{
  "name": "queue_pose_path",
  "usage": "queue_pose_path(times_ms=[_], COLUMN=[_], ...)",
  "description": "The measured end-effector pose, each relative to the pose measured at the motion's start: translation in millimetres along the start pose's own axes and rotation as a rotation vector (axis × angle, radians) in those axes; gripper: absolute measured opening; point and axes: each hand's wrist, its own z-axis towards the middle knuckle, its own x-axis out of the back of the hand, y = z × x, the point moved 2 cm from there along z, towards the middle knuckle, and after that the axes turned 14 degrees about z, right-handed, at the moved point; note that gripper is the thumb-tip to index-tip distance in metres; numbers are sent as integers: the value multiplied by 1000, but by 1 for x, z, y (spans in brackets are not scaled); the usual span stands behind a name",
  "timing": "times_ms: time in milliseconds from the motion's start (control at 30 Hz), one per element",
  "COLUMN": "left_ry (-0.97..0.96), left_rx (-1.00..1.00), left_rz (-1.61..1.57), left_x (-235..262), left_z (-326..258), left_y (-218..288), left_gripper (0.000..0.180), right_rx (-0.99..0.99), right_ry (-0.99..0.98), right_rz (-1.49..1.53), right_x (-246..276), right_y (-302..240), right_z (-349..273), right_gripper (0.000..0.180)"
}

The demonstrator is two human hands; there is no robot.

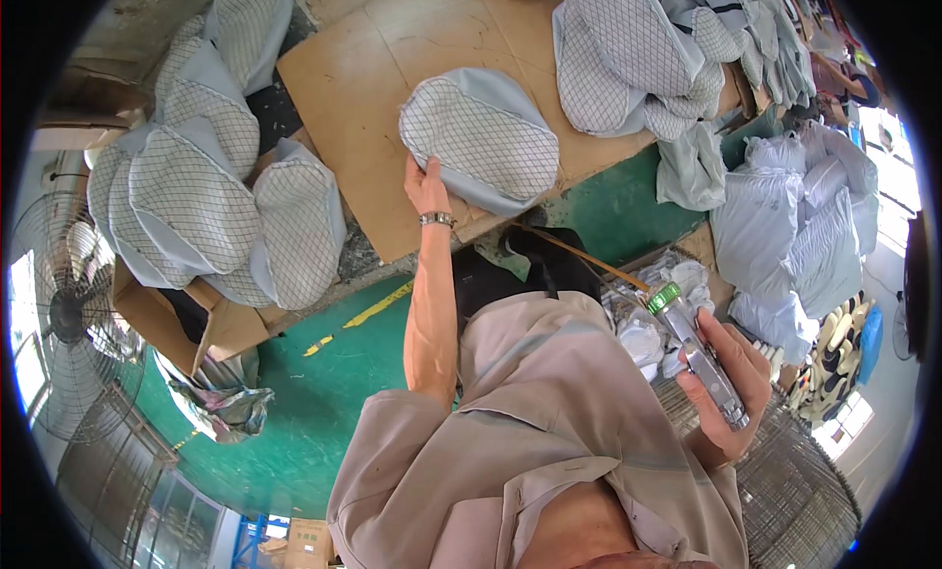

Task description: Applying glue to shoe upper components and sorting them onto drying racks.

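On the brown cardboard sheet point(343, 88) lies a rounded grey fabric cover point(481, 137) with a white face crossed by a dark grid. My left hand point(427, 188) pinches its lower left edge, thumb on top and the other fingers partly hidden. Off to the right, away from the cover, my right hand point(734, 373) is wrapped round a silver handheld tool point(702, 363) with a bright green ring at its far end. A thin orange-brown rod or hose point(584, 255) runs up to that end; whether it joins the tool I cannot tell.
Similar covers are piled at the left point(191, 196) and far right point(628, 39). Pale plastic sacks point(785, 226) stand on the right. An open cardboard box point(186, 324) and a large fan point(69, 309) are at the left. The floor point(314, 402) is green.
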Motion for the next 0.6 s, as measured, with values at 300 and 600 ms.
queue_pose_path(times_ms=[300,600], left_ry=[-106,537], left_rx=[-90,-449], left_rz=[-420,-230], left_x=[6,180], left_z=[32,132], left_y=[155,342], left_gripper=[43,76], right_rx=[82,237], right_ry=[-25,-86], right_rz=[116,158], right_x=[-4,-2], right_y=[42,54], right_z=[9,21], right_gripper=[53,56])
